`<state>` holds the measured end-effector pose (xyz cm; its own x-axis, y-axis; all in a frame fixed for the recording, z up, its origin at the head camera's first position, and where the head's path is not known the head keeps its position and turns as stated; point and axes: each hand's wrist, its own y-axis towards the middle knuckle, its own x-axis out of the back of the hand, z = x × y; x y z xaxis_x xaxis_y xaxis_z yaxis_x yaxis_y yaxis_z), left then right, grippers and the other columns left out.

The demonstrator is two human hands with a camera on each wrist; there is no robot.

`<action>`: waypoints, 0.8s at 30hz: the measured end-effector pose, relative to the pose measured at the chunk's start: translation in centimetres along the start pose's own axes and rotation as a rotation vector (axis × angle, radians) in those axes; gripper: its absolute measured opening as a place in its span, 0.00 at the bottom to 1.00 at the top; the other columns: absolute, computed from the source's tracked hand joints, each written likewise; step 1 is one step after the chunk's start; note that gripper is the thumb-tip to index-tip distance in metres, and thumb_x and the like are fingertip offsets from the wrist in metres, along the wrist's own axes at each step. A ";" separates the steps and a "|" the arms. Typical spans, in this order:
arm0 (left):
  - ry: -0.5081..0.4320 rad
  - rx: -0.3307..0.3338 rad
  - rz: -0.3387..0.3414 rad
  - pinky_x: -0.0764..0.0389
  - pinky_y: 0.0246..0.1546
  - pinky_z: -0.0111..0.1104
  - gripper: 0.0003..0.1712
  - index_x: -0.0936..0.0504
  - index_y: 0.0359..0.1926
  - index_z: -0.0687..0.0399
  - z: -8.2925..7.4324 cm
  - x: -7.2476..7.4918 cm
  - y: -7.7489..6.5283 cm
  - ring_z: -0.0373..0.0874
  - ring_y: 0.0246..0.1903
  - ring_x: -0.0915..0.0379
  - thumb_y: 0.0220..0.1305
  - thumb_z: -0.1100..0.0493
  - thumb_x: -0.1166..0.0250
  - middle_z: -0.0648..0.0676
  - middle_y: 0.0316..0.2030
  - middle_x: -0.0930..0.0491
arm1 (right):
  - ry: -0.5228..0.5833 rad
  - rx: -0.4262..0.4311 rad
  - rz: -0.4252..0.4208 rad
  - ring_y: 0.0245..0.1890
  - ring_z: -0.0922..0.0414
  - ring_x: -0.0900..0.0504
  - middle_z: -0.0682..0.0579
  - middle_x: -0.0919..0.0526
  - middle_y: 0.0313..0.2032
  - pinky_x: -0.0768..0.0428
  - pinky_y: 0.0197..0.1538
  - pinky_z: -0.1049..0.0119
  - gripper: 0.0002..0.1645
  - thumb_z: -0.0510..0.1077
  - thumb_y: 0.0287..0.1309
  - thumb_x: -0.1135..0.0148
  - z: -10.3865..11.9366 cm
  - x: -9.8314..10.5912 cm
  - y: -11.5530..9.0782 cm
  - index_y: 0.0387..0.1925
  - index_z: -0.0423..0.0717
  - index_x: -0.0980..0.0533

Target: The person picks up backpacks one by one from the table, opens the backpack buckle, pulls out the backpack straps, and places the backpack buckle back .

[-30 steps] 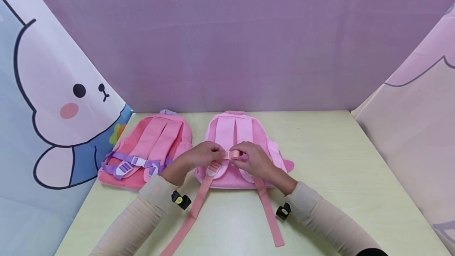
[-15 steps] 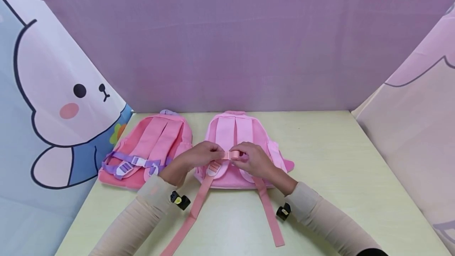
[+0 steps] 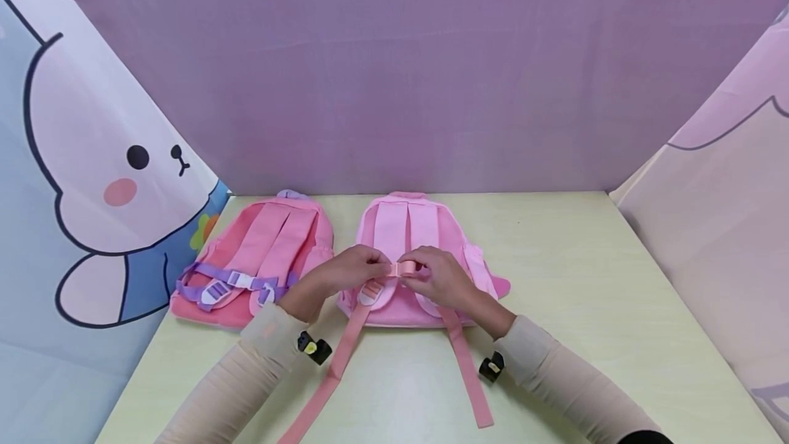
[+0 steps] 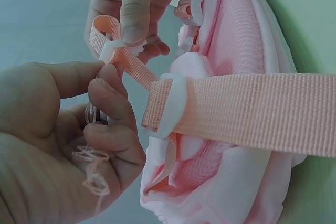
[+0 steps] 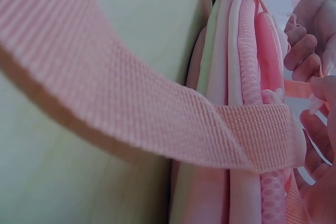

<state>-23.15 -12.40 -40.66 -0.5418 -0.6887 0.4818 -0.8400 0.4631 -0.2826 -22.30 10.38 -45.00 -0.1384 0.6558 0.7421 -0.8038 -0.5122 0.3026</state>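
- Centrally in the head view, a light pink backpack (image 3: pixel 403 310) lies on the pale table (image 3: pixel 567 273), its shoulder straps uppermost.
- Left hand (image 3: pixel 354 268), just left of centre: thumb and forefinger pinch a narrow peach strap (image 4: pixel 139 72) at a small white buckle (image 4: pixel 110 51); pale thin strands (image 4: pixel 95 179) trail over the palm.
- Right hand (image 3: pixel 444 276), just right of centre: thumb and fingers grip the strap at the buckle, where it curls into a loop.
- Two loose, wider straps (image 3: pixel 466 368) run from the backpack towards the bottom edge.
- Centre left, nearby: a coral backpack (image 3: pixel 246 231), crossed by a purple strap (image 3: pixel 209 270) with a white clip (image 3: pixel 240 280).
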 end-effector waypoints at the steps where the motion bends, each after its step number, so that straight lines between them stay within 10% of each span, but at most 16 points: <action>1: 0.001 0.002 0.000 0.26 0.35 0.31 0.12 0.14 0.45 0.59 0.0 -0.1 0.0 0.42 0.33 0.27 0.75 0.57 0.41 0.53 0.32 0.20 | -0.001 0.000 -0.001 0.42 0.60 0.19 0.56 0.15 0.41 0.15 0.49 0.63 0.18 0.44 0.58 0.25 0.0 0.0 0.0 0.50 0.52 0.17; 24: 0.021 0.014 0.007 0.27 0.30 0.30 0.11 0.14 0.43 0.56 -0.5 -0.4 0.2 0.42 0.29 0.28 0.75 0.58 0.41 0.52 0.28 0.23 | -0.001 0.010 0.000 0.42 0.59 0.19 0.56 0.15 0.41 0.15 0.48 0.62 0.17 0.44 0.58 0.26 0.0 0.0 0.0 0.49 0.52 0.17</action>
<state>-23.14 -11.75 -40.45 -0.5471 -0.6734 0.4972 -0.8366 0.4599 -0.2976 -22.29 10.39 -45.05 -0.1380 0.6553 0.7427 -0.7978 -0.5179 0.3087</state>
